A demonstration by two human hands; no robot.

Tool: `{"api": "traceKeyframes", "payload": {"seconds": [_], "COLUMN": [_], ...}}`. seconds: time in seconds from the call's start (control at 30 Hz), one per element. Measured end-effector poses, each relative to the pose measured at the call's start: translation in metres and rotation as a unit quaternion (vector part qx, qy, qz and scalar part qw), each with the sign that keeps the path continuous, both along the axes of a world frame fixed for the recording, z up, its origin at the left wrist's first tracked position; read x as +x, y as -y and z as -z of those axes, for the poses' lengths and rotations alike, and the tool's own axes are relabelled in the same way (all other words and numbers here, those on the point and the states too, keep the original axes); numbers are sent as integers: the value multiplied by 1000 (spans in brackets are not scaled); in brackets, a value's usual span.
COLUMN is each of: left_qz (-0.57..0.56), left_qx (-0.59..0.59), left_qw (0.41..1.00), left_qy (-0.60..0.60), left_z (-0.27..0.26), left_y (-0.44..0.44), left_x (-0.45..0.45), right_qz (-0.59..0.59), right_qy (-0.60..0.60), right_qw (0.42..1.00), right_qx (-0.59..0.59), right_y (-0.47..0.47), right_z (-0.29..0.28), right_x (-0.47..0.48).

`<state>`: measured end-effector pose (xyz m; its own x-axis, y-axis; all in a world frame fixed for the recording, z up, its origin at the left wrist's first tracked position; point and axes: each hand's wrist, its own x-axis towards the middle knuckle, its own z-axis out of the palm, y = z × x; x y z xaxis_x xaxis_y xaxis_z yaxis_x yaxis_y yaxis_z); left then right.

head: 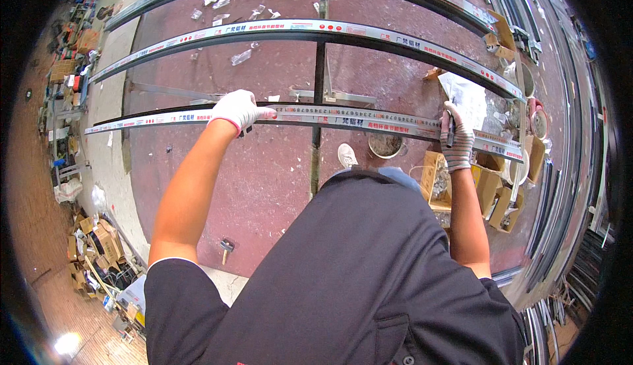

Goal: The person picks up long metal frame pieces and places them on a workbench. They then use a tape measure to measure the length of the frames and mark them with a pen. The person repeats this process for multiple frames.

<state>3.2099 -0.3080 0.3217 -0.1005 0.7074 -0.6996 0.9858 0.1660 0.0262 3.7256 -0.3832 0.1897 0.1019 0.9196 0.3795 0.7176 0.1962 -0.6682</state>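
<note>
A long aluminium profile [390,126] with printed protective film lies crosswise before me. Along it runs an extended tape measure blade [356,113]. My left hand [236,113], in a white glove, is closed around the tape measure at the profile, its thumb along the blade; a dark part shows below the fingers. Gloved in striped knit, my right hand [456,137] rests at the profile farther right and holds a dark marker pen [450,131] upright. The blade passes under this hand and continues towards the profile's right end.
Two more filmed profiles [316,24] lie parallel beyond. A dark crossbar [320,68] runs beneath them. Cardboard boxes [507,209], a bucket [385,145] and papers [462,98] are at the right. A mallet [227,250] lies on the floor. Stacked profiles line the far right.
</note>
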Motion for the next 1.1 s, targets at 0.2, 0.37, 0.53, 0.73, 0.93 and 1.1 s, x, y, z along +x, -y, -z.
{"api": "traceKeyframes", "payload": {"seconds": [0.2,0.37,0.53,0.73,0.93,1.1], "left_qz": [1,1,0,-5,-23,-81], "left_qx": [0,32,-4,-10,6,47], "left_qw": [1000,999,1000,1000,999,993], "left_qy": [6,6,6,6,33,75], "left_z": [-1,-2,-1,1,-8,-6], "left_y": [1,4,1,0,8,9], "left_x": [0,1,0,1,5,7], "right_qz": [-18,-14,1,64,79,125], "right_qy": [4,-174,-282,-357,-461,-454], "right_qw": [998,984,958,928,875,876], "right_qx": [55,29,-44,-89,-123,-108], "right_y": [2,13,27,44,55,59], "right_z": [-21,-43,-52,-47,-64,-60], "right_x": [-1,-7,-1,19,28,45]}}
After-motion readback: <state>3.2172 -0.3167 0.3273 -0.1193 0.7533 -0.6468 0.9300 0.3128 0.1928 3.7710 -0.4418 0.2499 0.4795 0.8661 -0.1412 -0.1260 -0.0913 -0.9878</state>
